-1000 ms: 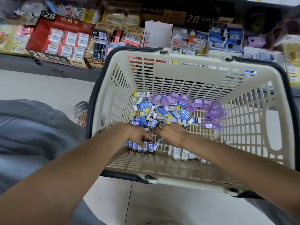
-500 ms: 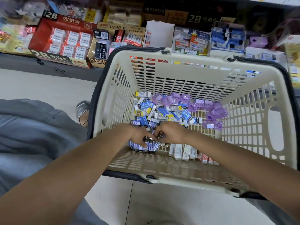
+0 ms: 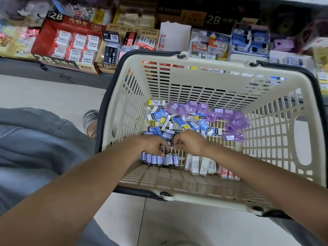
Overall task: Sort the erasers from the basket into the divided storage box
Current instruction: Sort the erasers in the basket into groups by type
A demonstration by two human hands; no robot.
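Nearest, along the basket's [image 3: 204, 189] front wall, stand a row of blue-sleeved erasers [image 3: 160, 159] and beside it a row of white erasers [image 3: 198, 163]; just above them the left hand [image 3: 154, 145] and right hand [image 3: 190, 142] meet, fingers curled in, the left pinching a small dark-sleeved eraser [image 3: 162, 147], the right's hold not discernible. Judged step: grouping by type inside the basket. Beyond lie loose blue erasers [image 3: 179, 121] and purple cases [image 3: 230, 119], then shelf boxes [image 3: 71, 43]; next move needs lifting one matched group to its compartment.
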